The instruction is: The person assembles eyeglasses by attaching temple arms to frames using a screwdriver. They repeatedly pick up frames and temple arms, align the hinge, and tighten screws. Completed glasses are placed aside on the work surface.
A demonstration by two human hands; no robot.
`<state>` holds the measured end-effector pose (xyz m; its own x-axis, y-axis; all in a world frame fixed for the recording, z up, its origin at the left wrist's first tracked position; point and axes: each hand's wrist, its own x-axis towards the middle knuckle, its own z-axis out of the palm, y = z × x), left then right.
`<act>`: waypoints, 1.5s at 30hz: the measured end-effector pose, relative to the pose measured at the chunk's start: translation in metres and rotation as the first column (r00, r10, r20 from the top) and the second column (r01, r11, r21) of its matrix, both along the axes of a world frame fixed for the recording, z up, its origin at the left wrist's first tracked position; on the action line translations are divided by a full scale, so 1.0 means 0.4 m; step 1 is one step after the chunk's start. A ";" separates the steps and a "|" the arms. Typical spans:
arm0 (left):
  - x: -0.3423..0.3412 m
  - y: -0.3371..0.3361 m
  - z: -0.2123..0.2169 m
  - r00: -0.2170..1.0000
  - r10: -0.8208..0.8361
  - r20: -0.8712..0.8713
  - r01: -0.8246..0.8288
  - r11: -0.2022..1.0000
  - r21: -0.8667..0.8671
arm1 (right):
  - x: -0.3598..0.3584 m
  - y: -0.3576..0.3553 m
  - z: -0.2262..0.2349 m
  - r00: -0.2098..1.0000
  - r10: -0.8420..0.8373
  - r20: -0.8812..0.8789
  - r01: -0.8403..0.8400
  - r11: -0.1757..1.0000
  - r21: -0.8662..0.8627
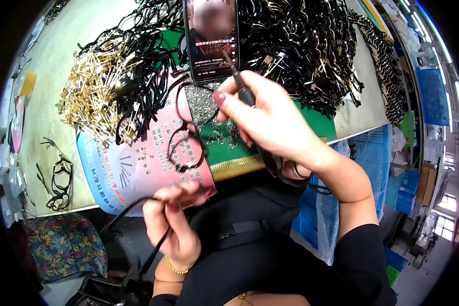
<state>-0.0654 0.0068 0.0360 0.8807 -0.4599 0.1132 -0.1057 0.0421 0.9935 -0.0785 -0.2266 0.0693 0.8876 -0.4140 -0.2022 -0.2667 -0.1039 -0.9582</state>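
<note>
We find the left hand [174,230] held low over the lap, below the near edge of the table [41,81], fingers closed on a thin black spectacle temple arm [155,252] that runs down and left from the grip. The right hand [270,120] is raised over the green mat [319,122], clenched round a slim black powered screwdriver [239,84] whose tip points up toward the phone [211,38] propped at the back; its cord trails off under the wrist.

We judge the temple arm to be light, narrow and springy rather than stiff: it would flex if taken at its far end, and its glossy finish looks slippery and easy to scratch. The sound place to take hold appears to be close to the hinge end, pinched between thumb and forefinger, as it is held now. We cannot tell whether a screw sits in the hinge.

On the pink printed sheet [148,163] lies a black spectacle front [184,148], near a scatter of small screws [224,137]. A heap of gold metal parts [94,86] sits at the left, with black frame parts [301,46] piled behind.
</note>
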 end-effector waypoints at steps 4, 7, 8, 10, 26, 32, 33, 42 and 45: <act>0.072 -0.015 -0.050 0.991 0.124 0.056 -0.133 0.968 0.211 | -0.086 0.037 -0.027 0.983 0.161 -0.086 -0.172 0.975 -0.139; 0.112 -0.009 -0.051 0.972 0.046 0.230 -0.128 0.926 0.356 | -0.173 0.048 0.018 0.900 0.388 -0.197 -0.416 0.900 -0.130; 0.130 -0.009 -0.052 0.948 -0.022 0.319 -0.126 0.891 0.436 | -0.188 0.037 0.024 0.914 0.315 -0.255 -0.364 0.916 -0.170; 0.159 -0.031 -0.084 0.929 -0.083 0.361 -0.070 0.918 0.391 | -0.222 0.023 0.025 0.917 0.152 -0.370 -0.260 0.929 -0.262; 0.169 -0.056 -0.080 0.984 0.176 -0.024 -0.178 0.978 -0.110 | -0.214 0.011 -0.018 0.851 0.276 -0.446 -0.523 0.380 -0.763; 0.156 -0.044 -0.040 0.974 0.208 -0.087 -0.206 0.978 0.035 | -0.210 0.015 -0.026 0.872 0.260 -0.415 -0.489 0.403 -0.774; 0.164 -0.057 -0.043 0.962 0.243 -0.126 -0.238 0.970 0.055 | -0.209 0.016 -0.026 0.868 0.253 -0.428 -0.496 0.387 -0.777; 0.219 -0.092 -0.067 0.982 0.122 -0.142 -0.100 0.984 0.150 | -0.210 0.016 -0.019 0.843 0.276 -0.462 -0.534 0.326 -0.780; 0.215 -0.084 -0.057 0.987 0.044 -0.157 -0.016 0.984 0.179 | -0.213 0.011 -0.007 0.836 0.272 -0.477 -0.548 0.361 -0.754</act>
